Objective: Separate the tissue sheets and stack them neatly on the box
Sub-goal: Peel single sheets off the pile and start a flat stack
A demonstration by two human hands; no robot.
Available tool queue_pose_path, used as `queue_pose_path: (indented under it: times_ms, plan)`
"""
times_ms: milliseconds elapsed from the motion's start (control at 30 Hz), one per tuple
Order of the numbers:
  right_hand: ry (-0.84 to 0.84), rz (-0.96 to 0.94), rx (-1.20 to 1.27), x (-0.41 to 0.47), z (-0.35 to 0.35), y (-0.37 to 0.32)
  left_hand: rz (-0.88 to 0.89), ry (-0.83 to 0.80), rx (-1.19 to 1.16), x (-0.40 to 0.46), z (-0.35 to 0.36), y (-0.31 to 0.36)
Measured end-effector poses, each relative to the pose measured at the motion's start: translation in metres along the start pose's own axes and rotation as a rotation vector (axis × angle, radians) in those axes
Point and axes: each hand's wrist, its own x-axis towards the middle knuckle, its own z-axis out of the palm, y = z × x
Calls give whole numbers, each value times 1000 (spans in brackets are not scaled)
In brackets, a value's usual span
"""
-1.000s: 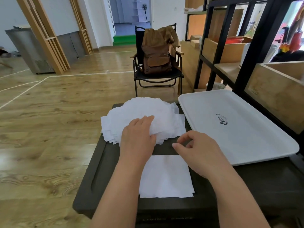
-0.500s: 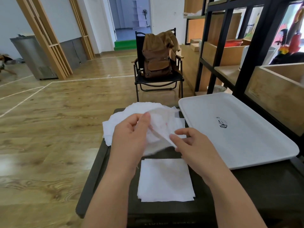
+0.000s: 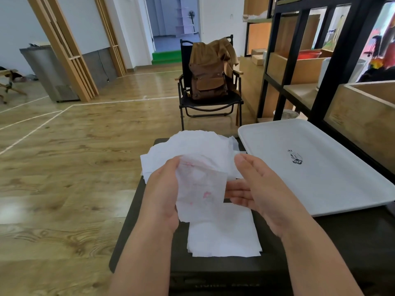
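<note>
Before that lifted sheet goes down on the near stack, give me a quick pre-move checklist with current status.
1. Single sheet lifted clear of the loose pile: ok.
2. Only one ply in hand: cannot tell.
3. Left hand grips the sheet's edge: ok.
4. Right hand gripping the sheet: not ok, fingers straight, beside it.
5. Near stack lies flat on the box: ok.
6. Sheet flat, unwrinkled: not ok, it hangs curved.

Left hand (image 3: 164, 195) thumb-up with pinching fingers; right hand (image 3: 259, 189) open-palmed, fingers straight.
</note>
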Motion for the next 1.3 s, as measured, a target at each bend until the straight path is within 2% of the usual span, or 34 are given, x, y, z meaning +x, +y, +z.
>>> queue_pose_path:
  times_ms: [167,333,467,567,667,800,933,1100,1200,1300]
  plan:
    - [49,-193,-126,3,5,6,-78,-69,-16,0,1,-2]
    - [151,-403,-214,5,3,10,-47,-10,40,4,-2,-5]
    - [179,-440,-238,6,1,9,82,33,66,6,-5,-5]
    - [190,-452,-237,6,0,6,77,-13,38,2,-7,-3]
    - [203,-452,-218,6,0,6,83,-29,118,2,-6,-2]
    - [245,-473,-225,5,0,5,227,13,251,1,-5,-5]
    - [281,-491,-210,2,-1,1,425,-174,389,-1,-7,-4]
    - [394,-630,-170,-9,1,-14,462,-354,481,-3,-11,-2]
    - [435,-701,-225,-15,2,-20,441,-383,494,-3,-11,-3]
    - [423,-682,-286,-16,0,-20,462,-332,497,-2,-12,-3]
